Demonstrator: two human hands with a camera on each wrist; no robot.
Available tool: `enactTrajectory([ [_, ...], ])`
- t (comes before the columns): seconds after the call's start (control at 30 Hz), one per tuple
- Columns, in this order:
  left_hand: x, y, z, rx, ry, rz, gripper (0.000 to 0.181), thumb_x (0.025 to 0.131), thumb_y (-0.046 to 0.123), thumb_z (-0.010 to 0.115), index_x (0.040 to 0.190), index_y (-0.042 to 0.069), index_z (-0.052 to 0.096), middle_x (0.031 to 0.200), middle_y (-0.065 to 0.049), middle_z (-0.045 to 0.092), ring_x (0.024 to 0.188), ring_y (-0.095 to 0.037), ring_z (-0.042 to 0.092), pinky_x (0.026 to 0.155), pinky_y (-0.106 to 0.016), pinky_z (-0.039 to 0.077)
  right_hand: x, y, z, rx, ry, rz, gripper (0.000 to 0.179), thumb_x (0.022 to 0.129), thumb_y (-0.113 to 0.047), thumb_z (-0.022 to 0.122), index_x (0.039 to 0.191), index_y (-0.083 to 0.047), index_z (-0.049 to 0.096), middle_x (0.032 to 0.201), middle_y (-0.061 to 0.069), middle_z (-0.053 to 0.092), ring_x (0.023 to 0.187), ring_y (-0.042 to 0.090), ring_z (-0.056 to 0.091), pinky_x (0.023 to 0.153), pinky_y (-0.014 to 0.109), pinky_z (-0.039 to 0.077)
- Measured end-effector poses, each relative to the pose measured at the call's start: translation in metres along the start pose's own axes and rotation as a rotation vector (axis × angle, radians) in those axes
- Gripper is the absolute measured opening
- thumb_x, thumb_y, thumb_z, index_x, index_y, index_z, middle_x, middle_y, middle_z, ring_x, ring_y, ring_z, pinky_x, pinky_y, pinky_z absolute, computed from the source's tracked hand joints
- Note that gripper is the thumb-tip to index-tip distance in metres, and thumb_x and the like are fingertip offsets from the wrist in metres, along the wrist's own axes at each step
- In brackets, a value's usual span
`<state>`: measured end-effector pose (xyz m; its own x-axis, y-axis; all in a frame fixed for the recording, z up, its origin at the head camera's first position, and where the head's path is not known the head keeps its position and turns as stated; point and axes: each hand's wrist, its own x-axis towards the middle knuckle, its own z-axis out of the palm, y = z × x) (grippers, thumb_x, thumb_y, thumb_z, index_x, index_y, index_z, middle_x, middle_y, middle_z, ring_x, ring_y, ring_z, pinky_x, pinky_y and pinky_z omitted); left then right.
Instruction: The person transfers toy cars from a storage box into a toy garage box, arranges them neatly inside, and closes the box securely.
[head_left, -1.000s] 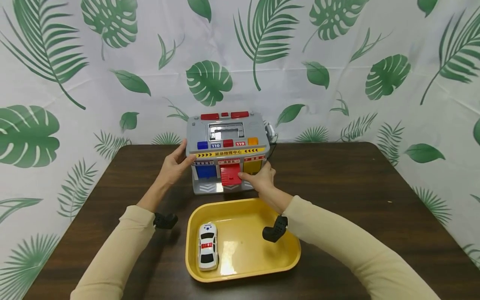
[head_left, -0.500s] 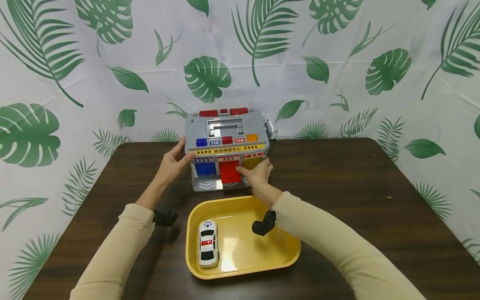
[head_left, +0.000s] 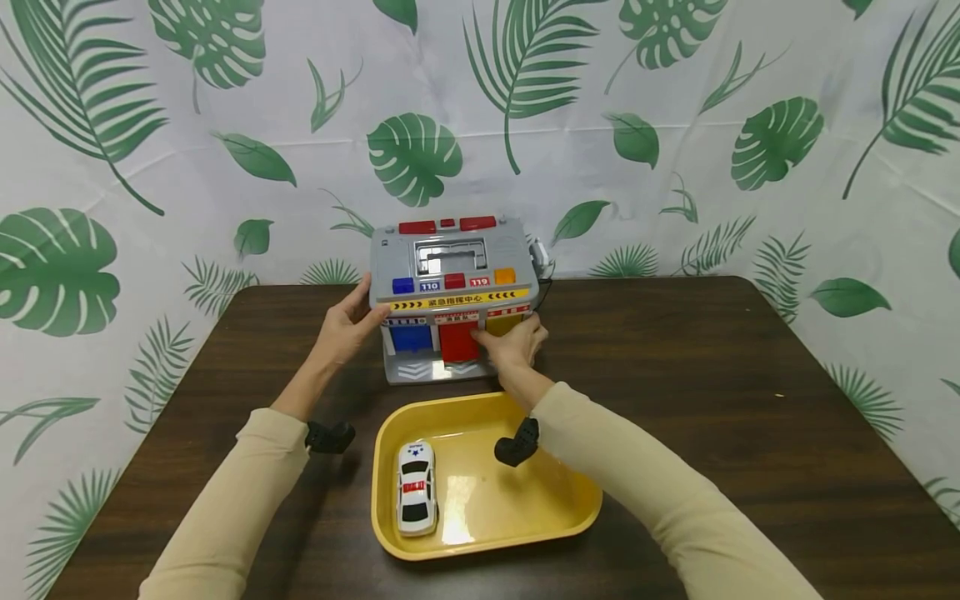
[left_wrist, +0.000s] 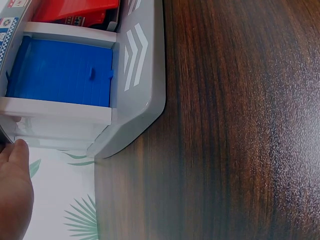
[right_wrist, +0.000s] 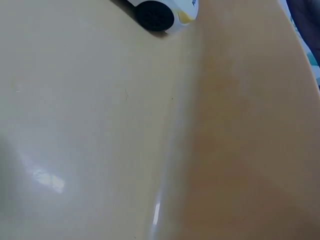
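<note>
A grey toy emergency station point(head_left: 450, 250) stands at the back of the table, with blue point(head_left: 411, 337), red point(head_left: 458, 342) and yellow point(head_left: 503, 325) doors. My left hand point(head_left: 343, 329) grips its left end, thumb at the front edge and fingers around the side. With its thumb, my right hand point(head_left: 515, 340) presses the right edge of the red door; its other fingers lie by the station's right end. In the left wrist view the red door point(left_wrist: 75, 7) leans outward, and part of a red toy vehicle point(left_wrist: 92, 19) shows under it. The right wrist view does not show the right hand.
A yellow tray point(head_left: 382, 517) sits in front of the station, with a white toy police car point(head_left: 415, 487) along its left side. Dark wooden table point(head_left: 675, 358) surrounds them. A leaf-print cloth point(head_left: 300, 225) hangs behind.
The red door's lower edge has moved inward toward the station under my right thumb. My right hand and forearm have shifted a little left. My left hand keeps its grip.
</note>
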<state>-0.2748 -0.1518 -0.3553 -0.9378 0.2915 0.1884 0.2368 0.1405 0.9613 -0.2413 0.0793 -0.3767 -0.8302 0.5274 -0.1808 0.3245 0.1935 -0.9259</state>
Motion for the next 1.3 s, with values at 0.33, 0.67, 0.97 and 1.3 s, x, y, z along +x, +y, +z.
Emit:
enactTrajectory([
  [0.33, 0.006, -0.019, -0.002, 0.017, 0.006, 0.022, 0.071, 0.094, 0.015, 0.058, 0.15, 0.006, 0.015, 0.154, -0.009, 0.022, 0.136, -0.025, 0.033, 0.106, -0.033, 0.035, 0.003, 0.004, 0.005, -0.013, 0.065, -0.006, 0.09, 0.071, -0.023, 0.083, 0.137, -0.005, 0.025, 0.136, 0.02, 0.027, 0.124, 0.032, 0.033, 0.11, 0.044, 0.033],
  [0.67, 0.009, -0.023, -0.001, 0.042, 0.016, 0.041, 0.07, 0.094, 0.016, 0.058, 0.15, 0.007, 0.017, 0.155, -0.009, 0.021, 0.137, -0.026, 0.033, 0.108, -0.041, 0.033, 0.006, 0.008, 0.006, -0.041, 0.093, -0.019, 0.088, 0.069, -0.027, 0.084, 0.133, -0.005, 0.028, 0.131, 0.02, 0.03, 0.121, 0.033, 0.034, 0.11, 0.042, 0.032],
  [0.97, 0.009, -0.024, -0.002, 0.042, 0.01, 0.041, 0.071, 0.094, 0.016, 0.057, 0.149, 0.003, 0.015, 0.154, -0.01, 0.02, 0.135, -0.028, 0.035, 0.105, -0.033, 0.036, 0.008, 0.006, 0.008, -0.088, 0.116, -0.023, 0.091, 0.065, -0.031, 0.086, 0.132, -0.004, 0.03, 0.128, 0.02, 0.032, 0.119, 0.034, 0.034, 0.104, 0.048, 0.037],
  [1.3, 0.008, -0.023, -0.004, 0.052, 0.009, 0.059, 0.071, 0.094, 0.016, 0.058, 0.149, 0.002, 0.015, 0.153, -0.013, 0.025, 0.133, -0.029, 0.038, 0.102, -0.026, 0.039, 0.007, 0.0, 0.013, -0.104, 0.159, -0.008, 0.093, 0.063, -0.035, 0.087, 0.131, -0.005, 0.03, 0.128, 0.02, 0.033, 0.117, 0.033, 0.036, 0.099, 0.048, 0.042],
])
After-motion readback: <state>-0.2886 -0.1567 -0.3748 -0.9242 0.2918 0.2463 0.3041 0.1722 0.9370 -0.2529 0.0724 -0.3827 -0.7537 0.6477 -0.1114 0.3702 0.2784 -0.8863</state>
